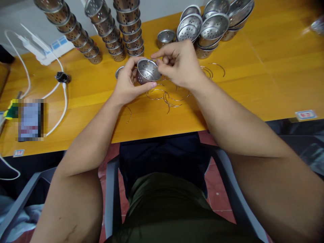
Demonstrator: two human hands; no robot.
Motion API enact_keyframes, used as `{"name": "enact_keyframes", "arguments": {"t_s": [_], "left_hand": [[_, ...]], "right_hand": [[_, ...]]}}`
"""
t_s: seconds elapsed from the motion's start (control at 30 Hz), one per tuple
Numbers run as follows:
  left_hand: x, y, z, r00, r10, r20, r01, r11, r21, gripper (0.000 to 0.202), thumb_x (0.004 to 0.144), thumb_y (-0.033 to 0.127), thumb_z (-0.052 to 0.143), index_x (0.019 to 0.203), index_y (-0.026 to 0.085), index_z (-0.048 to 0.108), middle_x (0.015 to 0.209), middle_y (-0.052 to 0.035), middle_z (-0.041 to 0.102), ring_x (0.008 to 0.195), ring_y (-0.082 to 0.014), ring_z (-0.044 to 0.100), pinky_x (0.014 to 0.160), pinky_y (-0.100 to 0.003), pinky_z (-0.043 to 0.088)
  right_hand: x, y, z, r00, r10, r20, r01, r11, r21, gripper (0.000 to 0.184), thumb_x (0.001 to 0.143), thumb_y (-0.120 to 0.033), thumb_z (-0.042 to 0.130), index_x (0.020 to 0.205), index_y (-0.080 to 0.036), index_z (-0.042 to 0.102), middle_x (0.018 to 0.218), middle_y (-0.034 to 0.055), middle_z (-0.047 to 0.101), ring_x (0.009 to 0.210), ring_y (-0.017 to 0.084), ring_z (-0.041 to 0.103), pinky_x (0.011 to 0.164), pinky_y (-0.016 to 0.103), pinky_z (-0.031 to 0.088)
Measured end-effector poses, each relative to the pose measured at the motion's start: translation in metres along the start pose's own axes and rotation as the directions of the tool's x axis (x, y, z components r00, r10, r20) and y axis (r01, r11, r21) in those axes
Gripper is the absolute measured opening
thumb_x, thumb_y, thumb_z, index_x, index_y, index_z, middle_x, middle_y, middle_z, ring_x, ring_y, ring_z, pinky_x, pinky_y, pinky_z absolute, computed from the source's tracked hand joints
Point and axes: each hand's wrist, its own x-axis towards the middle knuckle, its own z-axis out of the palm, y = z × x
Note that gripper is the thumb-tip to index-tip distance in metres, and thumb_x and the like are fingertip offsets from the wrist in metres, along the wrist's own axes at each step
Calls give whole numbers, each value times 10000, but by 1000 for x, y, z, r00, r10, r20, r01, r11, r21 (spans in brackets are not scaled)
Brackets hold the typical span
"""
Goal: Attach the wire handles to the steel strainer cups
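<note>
A small perforated metal cup (148,71) is tilted in my left hand (127,81), its open top facing me. The left thumb lies along the lower front of the cup, with the fingers around its left side. At the cup's right rim, my right hand (181,64) is closed in a pinch; what sits between those fingertips is too small to make out. Several thin curved wires (165,98) lie loose on the table below the cup. Another metal cup (118,71) shows partly behind my left hand.
Tall stacks of perforated cups (130,28) stand along the back. Wider metal strainer bowls (214,28) are piled at back right beside a single cup (165,37). A power strip (54,50), white cables and a phone (30,119) lie left on the yellow table (273,60).
</note>
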Motion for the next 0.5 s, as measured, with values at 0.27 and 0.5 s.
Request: {"name": "enact_keyframes", "arguments": {"t_s": [0.27,0.5], "left_hand": [[-4,29,11,1000,-2,2,2,997,75,1080,773,955,1208,1560,401,720,1483,-98,807,1405,-484,801,1229,-694,685],[-1,38,15,995,-95,-35,97,994,42,971,875,1117,1056,1324,322,728,1224,-48,827,1148,-355,824,1061,-561,703]], "right_hand": [[0,-4,23,997,9,-78,-4,998,62,62,919,-399,875,917,-395,813,794,6,678,719,304,583,635,451,482],[-3,-13,7,998,29,57,-42,969,244,162,1047,-408,920,905,-381,846,780,14,688,672,265,563,623,432,474]]}}
